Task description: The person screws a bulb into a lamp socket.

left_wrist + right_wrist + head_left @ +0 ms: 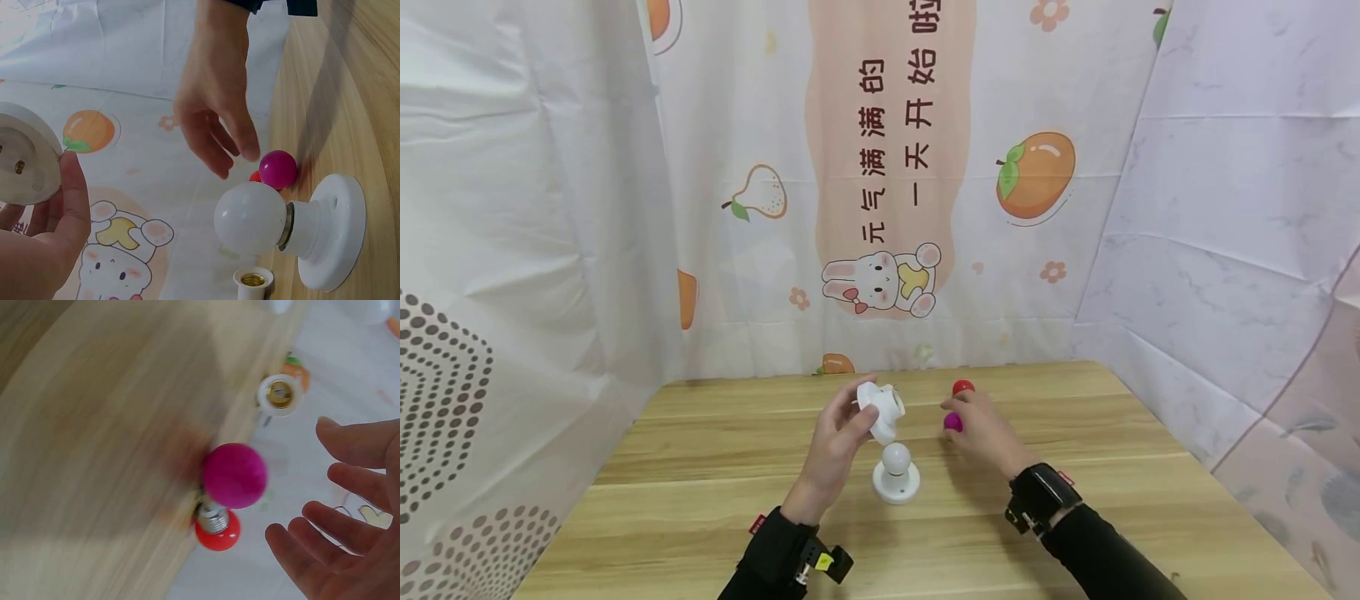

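My left hand (835, 429) grips a white lamp socket base (28, 159) in the air, thumb at its rim. Its underside with brass screws faces the left wrist camera. Just below, a white bulb (250, 217) sits upright in a round white socket (896, 492) on the table. My right hand (988, 433) hovers by a magenta bulb (234, 476), its fingers spread and loosely bent with nothing between them. Right behind the magenta one lies a red bulb (219, 539) with its metal screw thread showing.
An unfilled white socket (279, 394) with a brass-coloured thread inside stands farther back on the wooden table (715, 483). A printed curtain (752, 275) hangs behind the table's far edge, with pale sheets on both sides.
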{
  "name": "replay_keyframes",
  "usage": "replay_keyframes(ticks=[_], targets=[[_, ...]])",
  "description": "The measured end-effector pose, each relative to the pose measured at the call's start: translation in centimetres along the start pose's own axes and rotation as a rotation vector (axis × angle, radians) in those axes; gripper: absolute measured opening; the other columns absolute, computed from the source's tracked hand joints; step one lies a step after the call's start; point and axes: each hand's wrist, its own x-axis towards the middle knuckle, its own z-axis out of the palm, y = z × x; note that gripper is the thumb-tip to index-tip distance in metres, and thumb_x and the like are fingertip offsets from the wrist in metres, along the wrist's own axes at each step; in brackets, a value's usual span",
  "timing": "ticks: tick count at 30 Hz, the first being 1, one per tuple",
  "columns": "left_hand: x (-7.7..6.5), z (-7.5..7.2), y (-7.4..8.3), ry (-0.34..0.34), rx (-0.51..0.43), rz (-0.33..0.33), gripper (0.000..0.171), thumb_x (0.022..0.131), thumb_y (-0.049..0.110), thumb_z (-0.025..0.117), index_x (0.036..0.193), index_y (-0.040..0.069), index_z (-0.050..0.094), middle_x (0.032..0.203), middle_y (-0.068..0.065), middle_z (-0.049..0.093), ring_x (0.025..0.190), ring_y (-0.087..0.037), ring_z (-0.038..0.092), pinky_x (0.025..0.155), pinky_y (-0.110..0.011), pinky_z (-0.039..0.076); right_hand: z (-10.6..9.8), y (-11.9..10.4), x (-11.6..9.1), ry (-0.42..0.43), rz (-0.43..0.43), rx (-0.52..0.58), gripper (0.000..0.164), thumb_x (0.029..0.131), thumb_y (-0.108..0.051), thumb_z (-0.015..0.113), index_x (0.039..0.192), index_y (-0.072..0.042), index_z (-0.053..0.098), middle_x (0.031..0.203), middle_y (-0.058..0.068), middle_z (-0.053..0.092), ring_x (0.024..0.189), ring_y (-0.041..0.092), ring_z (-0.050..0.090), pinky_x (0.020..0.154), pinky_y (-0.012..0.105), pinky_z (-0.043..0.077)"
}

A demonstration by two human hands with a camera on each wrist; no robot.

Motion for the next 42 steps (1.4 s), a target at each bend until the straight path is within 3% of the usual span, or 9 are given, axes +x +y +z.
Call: replay_keyframes(ticks=[5, 11, 15, 21, 27, 42], targets=[[0.1, 0.0, 0.0, 0.002, 0.003, 0.003, 0.055, 0.101, 0.022, 0.058, 0.148, 0.000, 0.042, 0.127, -0.011, 0.054, 0.108, -0.021, 0.056, 0.093, -0.033, 0.053, 0.8, 0.5, 0.3, -0.028, -0.055, -0.123, 0.037, 0.084, -0.014, 0.082, 0.118, -0.002, 0.071, 0.119, 0.019, 0.063, 0.111, 0.039, 0.057, 0.090, 0.051, 0.054], [0.0, 0.0, 0.0, 0.009, 0.007, -0.008, 0.058, 0.100, 0.023, 0.059, 0.150, 0.001, 0.041, 0.128, -0.011, 0.054, 0.108, -0.021, 0.056, 0.092, -0.033, 0.053, 1.5, 0.8, 0.3, -0.099, -0.184, -0.320, 0.023, 0.088, -0.006, 0.077, 0.108, -0.010, 0.068, 0.112, 0.014, 0.060, 0.107, 0.034, 0.056, 0.075, 0.048, 0.058], [-0.1, 0.1, -0.1, 0.005, 0.006, -0.012, 0.058, 0.100, 0.023, 0.059, 0.150, 0.001, 0.041, 0.129, -0.011, 0.054, 0.109, -0.022, 0.056, 0.093, -0.034, 0.053, 1.8, 0.9, 0.2, -0.142, -0.272, -0.462, 0.021, 0.087, -0.004, 0.077, 0.103, -0.012, 0.067, 0.113, 0.012, 0.060, 0.105, 0.032, 0.055, 0.067, 0.042, 0.058], [0.0, 0.2, -0.2, -0.002, 0.007, -0.018, 0.057, 0.100, 0.022, 0.059, 0.149, 0.001, 0.042, 0.129, -0.010, 0.055, 0.109, -0.022, 0.056, 0.093, -0.035, 0.054, 2.3, 1.2, -0.2, -0.078, -0.406, -0.625, 0.014, 0.088, -0.008, 0.078, 0.097, -0.014, 0.069, 0.103, 0.008, 0.060, 0.099, 0.026, 0.057, 0.060, 0.031, 0.055], [0.0, 0.3, -0.3, -0.005, 0.013, -0.031, 0.054, 0.100, 0.021, 0.058, 0.148, 0.001, 0.043, 0.127, -0.009, 0.055, 0.108, -0.022, 0.056, 0.093, -0.035, 0.054, 3.0, 1.4, -0.3, -0.053, -0.463, -0.757, 0.006, 0.089, -0.012, 0.076, 0.092, -0.015, 0.072, 0.102, 0.007, 0.060, 0.098, 0.023, 0.057, 0.061, 0.029, 0.053], [0.1, 0.3, -0.4, 0.000, 0.009, -0.043, 0.054, 0.101, 0.022, 0.058, 0.148, 0.001, 0.043, 0.128, -0.010, 0.054, 0.108, -0.022, 0.055, 0.092, -0.034, 0.054, 3.6, 1.5, -0.5, -0.055, -0.445, -0.732, 0.012, 0.089, -0.005, 0.077, 0.094, -0.010, 0.067, 0.105, 0.010, 0.059, 0.100, 0.026, 0.058, 0.062, 0.028, 0.056]])
